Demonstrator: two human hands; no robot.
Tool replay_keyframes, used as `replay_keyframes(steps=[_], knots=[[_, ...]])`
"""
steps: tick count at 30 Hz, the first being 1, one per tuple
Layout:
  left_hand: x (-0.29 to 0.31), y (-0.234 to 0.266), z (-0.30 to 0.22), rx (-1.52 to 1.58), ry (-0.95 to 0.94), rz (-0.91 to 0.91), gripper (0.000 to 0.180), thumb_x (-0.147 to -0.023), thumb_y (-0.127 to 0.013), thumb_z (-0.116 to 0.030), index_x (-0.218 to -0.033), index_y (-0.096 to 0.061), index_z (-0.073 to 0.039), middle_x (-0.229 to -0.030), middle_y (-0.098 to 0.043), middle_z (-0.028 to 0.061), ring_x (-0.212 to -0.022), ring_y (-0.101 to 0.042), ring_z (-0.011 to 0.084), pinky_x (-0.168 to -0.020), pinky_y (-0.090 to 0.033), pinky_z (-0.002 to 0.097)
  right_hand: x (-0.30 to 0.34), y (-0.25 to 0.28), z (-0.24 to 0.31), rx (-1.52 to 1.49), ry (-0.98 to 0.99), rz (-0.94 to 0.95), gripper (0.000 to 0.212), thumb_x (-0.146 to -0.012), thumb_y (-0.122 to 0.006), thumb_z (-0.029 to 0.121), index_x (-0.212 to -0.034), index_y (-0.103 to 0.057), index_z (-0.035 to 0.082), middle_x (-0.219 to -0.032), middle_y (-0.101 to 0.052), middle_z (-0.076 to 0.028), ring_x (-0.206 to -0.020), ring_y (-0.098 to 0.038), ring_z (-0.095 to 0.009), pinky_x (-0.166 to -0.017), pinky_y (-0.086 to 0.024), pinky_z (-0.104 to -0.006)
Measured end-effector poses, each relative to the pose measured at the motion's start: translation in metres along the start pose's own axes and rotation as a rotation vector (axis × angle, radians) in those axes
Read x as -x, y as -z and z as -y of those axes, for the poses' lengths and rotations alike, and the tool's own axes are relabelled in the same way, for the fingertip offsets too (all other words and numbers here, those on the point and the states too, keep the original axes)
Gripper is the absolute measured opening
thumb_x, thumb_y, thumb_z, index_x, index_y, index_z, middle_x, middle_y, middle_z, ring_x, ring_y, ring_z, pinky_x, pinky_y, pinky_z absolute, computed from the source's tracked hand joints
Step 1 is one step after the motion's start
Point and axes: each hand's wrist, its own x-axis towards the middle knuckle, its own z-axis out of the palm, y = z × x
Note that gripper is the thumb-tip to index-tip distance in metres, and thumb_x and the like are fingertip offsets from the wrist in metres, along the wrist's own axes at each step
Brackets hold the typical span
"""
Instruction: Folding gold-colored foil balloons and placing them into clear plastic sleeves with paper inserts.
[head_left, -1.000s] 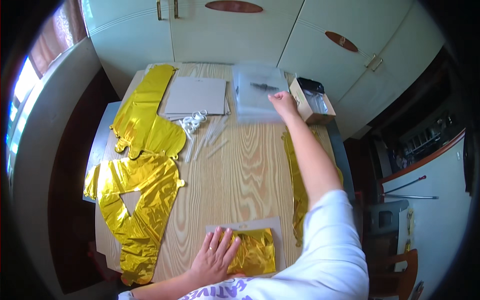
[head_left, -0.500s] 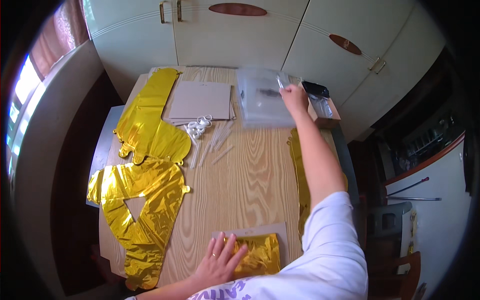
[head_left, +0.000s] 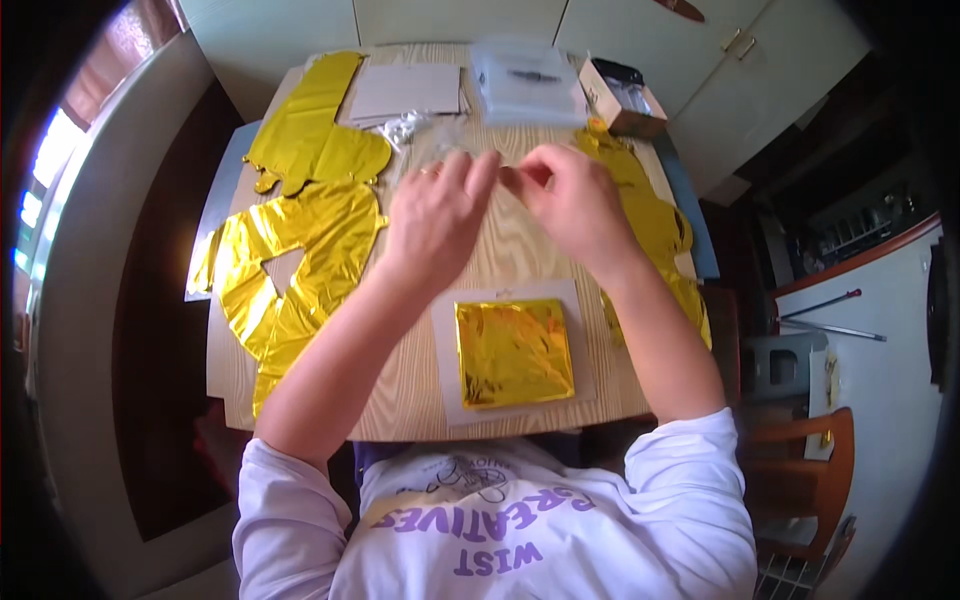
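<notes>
My left hand (head_left: 440, 210) and my right hand (head_left: 575, 200) are raised close together over the middle of the table. Both have their fingers drawn together in a pinch; whatever sits between the fingertips is too small or hidden to name. Nearer to me lies a square folded gold foil balloon (head_left: 515, 352) on a pale card backing (head_left: 448, 385). Beyond my left hand are white ribbon coils (head_left: 403, 130) and, partly hidden and blurred, some clear straws (head_left: 447, 138).
Flattened gold foil balloons lie at the far left (head_left: 320, 120), the near left (head_left: 325, 230) and the right (head_left: 640, 200). Along the back are grey cards (head_left: 405, 92), a stack of clear plastic bags (head_left: 525, 85) and an open cardboard box (head_left: 625, 105). A wooden chair (head_left: 835, 470) stands at right.
My right hand has come back from the plastic bags to the table's middle. My left hand has lifted off the folded foil balloon and met it. The view has tilted downward.
</notes>
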Motion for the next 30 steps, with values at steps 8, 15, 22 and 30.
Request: replay_keyframes(steps=[8,15,22,30], knots=[[0.034,0.011,0.036,0.236,0.227,0.027,0.040,-0.084,-0.056,-0.002,-0.124,-0.057,-0.008,-0.103,-0.065,0.0188,-0.083,-0.067,0.0399,-0.071,-0.055,0.0489,0.151,-0.030,-0.052,0.105,-0.042,0.034,0.027,-0.093,-0.070,0.024,-0.106,-0.066,0.001,-0.109,-0.070,-0.020,-0.103,-0.066,-0.037,-0.090,-0.052,-0.0448],[0.076,0.002,0.023,0.284,0.088,0.287,0.033,-0.088,-0.055,-0.003,-0.120,-0.060,-0.009,-0.101,-0.064,0.0158,-0.083,-0.067,0.0390,-0.070,-0.056,0.0482,0.216,-0.028,-0.036,0.191,0.104,0.156,0.041,-0.092,-0.070,0.028,-0.123,-0.063,0.001,-0.130,-0.065,-0.019,-0.127,-0.056,-0.039,-0.110,-0.042,-0.0470],[0.124,0.000,0.010,0.303,-0.043,0.482,0.029,-0.085,-0.068,-0.010,-0.113,-0.062,-0.011,-0.096,-0.063,0.0112,-0.081,-0.067,0.0362,-0.068,-0.056,0.0463,0.323,0.031,-0.008,-0.240,-0.264,-0.505,0.015,-0.097,-0.058,0.013,-0.088,-0.054,0.002,-0.081,-0.053,-0.005,-0.071,-0.048,-0.011,-0.066,-0.041,-0.0264],[0.129,-0.008,0.008,0.262,-0.221,0.362,0.023,-0.084,-0.073,-0.016,-0.104,-0.066,-0.009,-0.084,-0.064,0.0094,-0.070,-0.066,0.0316,-0.061,-0.053,0.0425,0.347,-0.042,0.040,-1.462,-1.126,-0.179,0.045,-0.101,-0.059,0.029,-0.136,-0.052,0.002,-0.118,-0.065,-0.011,-0.103,-0.066,-0.023,-0.089,-0.053,-0.0390]])
